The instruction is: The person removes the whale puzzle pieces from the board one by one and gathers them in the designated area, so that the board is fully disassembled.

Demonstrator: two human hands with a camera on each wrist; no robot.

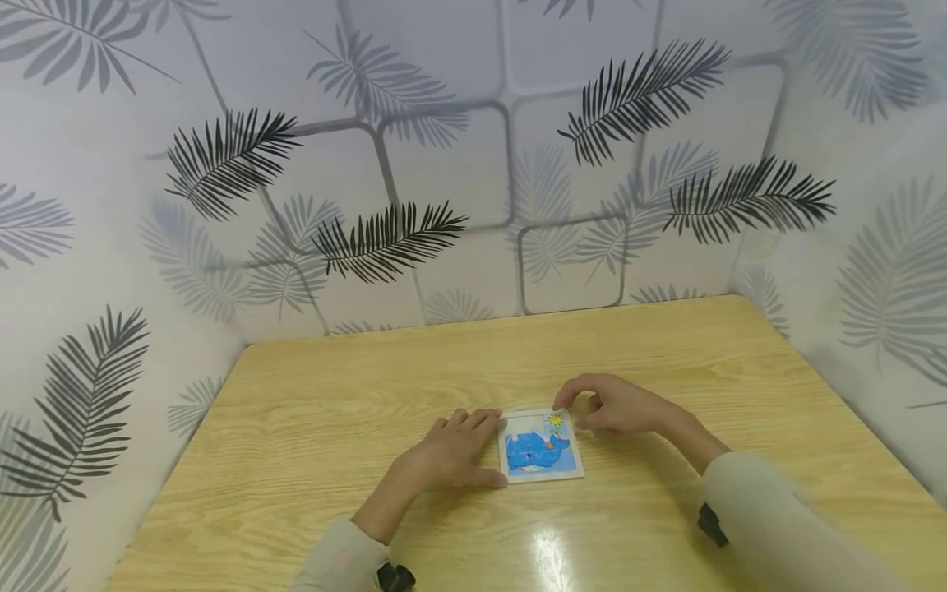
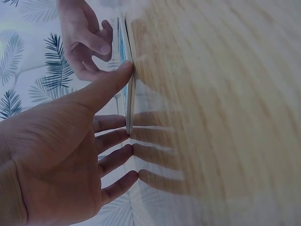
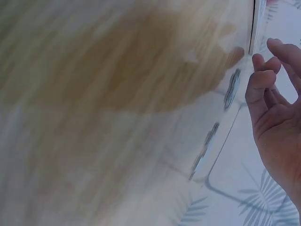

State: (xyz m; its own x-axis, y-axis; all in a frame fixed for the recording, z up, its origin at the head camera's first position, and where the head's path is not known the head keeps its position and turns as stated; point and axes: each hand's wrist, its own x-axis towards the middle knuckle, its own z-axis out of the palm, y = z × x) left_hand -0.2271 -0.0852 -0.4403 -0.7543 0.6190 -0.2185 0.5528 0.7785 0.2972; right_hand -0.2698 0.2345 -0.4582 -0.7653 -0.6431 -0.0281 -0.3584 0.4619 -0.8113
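A square picture board [image 1: 540,452] with a white frame lies flat on the table, showing a blue whale and a yellow sun [image 1: 556,420]. My left hand [image 1: 459,452] rests at its left side, fingers spread and the thumb at the near left corner. In the left wrist view the board [image 2: 130,110] is seen edge-on, with the left thumb against its edge and fingertips down at the tabletop. My right hand [image 1: 614,403] is at the far right corner, index fingertip right at the frame, thumb beside the right edge. The right wrist view shows its fingers [image 3: 261,89] loosely bent.
The light wood table [image 1: 333,411] has a glare spot [image 1: 549,559] near its front. A pale wall [image 1: 444,181] with a leaf pattern stands behind it and along the sides. Dark wrist devices [image 1: 395,577] sit at both sleeves.
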